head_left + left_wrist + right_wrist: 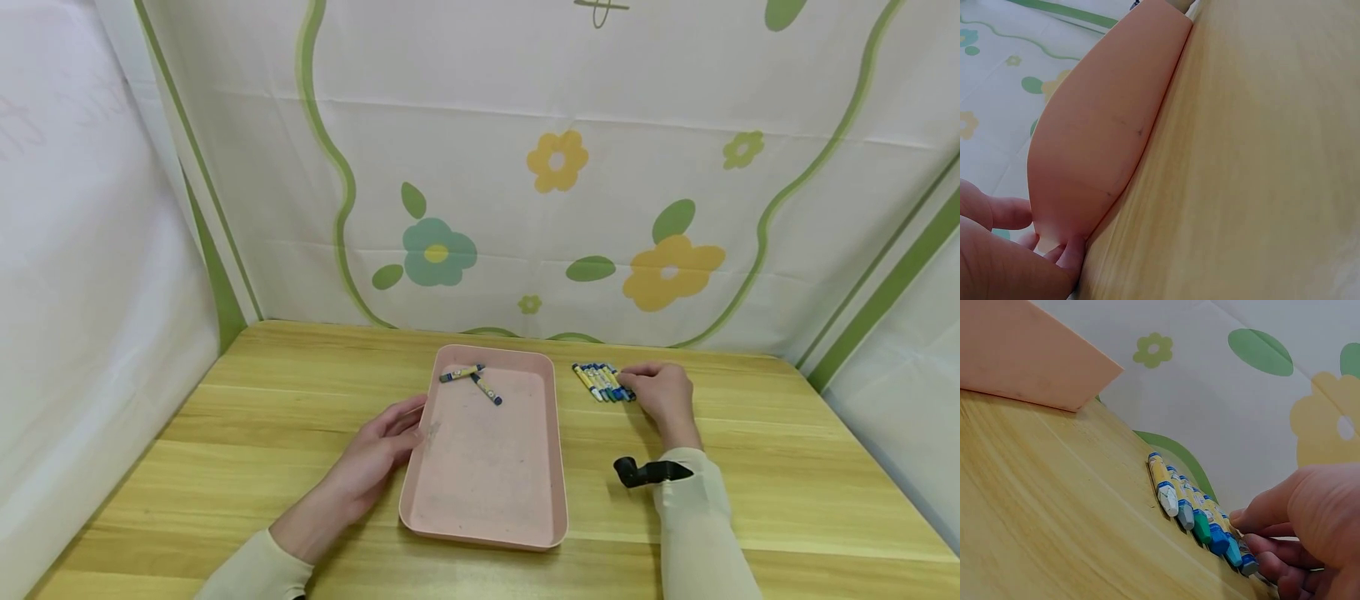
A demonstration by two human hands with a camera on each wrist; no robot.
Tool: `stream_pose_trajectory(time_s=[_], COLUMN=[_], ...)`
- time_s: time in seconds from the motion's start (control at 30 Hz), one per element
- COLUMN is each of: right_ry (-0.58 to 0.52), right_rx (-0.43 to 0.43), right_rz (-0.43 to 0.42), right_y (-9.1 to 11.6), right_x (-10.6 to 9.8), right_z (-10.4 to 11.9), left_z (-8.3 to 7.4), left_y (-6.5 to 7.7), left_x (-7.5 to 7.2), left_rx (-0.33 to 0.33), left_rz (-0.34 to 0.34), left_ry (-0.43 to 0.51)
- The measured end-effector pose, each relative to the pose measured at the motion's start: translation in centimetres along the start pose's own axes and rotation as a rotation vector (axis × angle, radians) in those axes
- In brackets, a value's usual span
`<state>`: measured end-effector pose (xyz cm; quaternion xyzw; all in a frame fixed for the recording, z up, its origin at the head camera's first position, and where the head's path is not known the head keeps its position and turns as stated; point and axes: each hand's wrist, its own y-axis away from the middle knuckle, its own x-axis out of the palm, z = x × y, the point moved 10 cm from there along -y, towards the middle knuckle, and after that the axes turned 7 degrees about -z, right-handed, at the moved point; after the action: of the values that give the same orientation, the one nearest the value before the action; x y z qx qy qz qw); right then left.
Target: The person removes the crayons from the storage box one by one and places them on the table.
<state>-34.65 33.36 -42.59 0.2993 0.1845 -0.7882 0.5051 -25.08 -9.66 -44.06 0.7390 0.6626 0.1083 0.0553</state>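
Observation:
A pink tray (491, 467) lies on the wooden table, with two crayons inside near its far end: one crayon (461, 372) and another crayon (487, 389) touching it. My left hand (375, 454) grips the tray's left side, thumb at the rim and fingers against the outer wall. Right of the tray, a row of crayons (596, 383) with yellow wrappers lies side by side. My right hand (662, 396) pinches the grey-tipped crayon (1248, 565) at the right end of that row. White, green and blue tips show beside it in the right wrist view.
A white cloth (480, 183) printed with flowers hangs behind the table (787, 475), and more cloth (90, 275) hangs at the left. A black strap piece (648, 472) sticks out from my right wrist.

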Motion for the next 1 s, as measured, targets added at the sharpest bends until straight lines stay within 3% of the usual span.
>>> stream_pose_trajectory(time_s=[0.43, 0.73, 1.0], right_ry=[-0.119, -0.123, -0.128], right_rx=[-0.017, -0.096, -0.138], right_rz=[0.003, -0.031, -0.022], right_y=[0.4, 0.6, 1.0], right_x=[-0.9, -1.5, -0.8], right_z=[1.8, 4.0, 5.4], left_z=[-0.2, -0.2, -0.2], left_y=[0.1, 0.2, 0.1], left_x=[0.1, 0.2, 0.1], left_rx=[0.01, 0.008, 0.009], left_rz=[0.005, 0.008, 0.008], left_ry=[0.005, 0.001, 0.01])
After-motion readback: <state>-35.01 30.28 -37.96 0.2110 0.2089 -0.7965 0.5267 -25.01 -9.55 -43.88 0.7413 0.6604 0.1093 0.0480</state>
